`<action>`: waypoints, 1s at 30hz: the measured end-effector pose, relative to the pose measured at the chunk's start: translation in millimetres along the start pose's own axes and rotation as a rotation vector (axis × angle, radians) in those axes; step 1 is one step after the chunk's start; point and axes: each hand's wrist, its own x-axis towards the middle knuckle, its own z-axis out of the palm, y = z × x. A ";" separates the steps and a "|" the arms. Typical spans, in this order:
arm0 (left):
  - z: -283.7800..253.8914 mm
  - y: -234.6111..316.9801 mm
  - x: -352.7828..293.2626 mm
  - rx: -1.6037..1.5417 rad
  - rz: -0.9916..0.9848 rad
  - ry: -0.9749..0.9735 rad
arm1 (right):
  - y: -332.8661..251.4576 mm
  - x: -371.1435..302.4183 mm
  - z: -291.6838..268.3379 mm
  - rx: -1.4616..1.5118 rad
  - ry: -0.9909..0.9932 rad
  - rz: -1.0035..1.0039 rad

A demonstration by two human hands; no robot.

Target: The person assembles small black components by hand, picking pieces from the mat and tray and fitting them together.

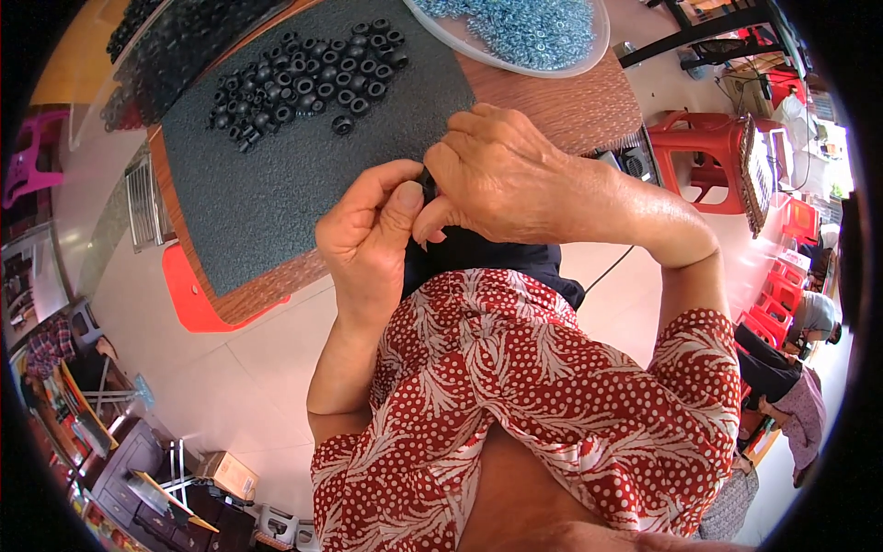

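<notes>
Fingers of the left hand [368,235] pinch a small dark piece [428,181] near the centre of the frame, and the right hand [492,175] is curled closed over the same piece from its other side. Most of this piece is covered by the fingers, so I cannot tell its exact form, nor whether its handling is complete. Beyond the hands, a dark grey mat [253,216] lies on the wooden tabletop [566,106]. On it, in the upper left part of the frame, rests a loose heap of black ring-like pieces [317,78]; by my judgement much work is left there. At the upper edge, a shallow pale tray [552,73] carries plenty of bluish clear bits [543,32]. In the upper left corner, a clear container holds many more black pieces [198,41]; whether these are finished or waiting, I cannot say.
</notes>
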 end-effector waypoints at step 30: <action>3.5 6.5 7.1 -0.209 -0.093 0.070 | -1.3 -0.2 5.1 0.475 0.331 0.307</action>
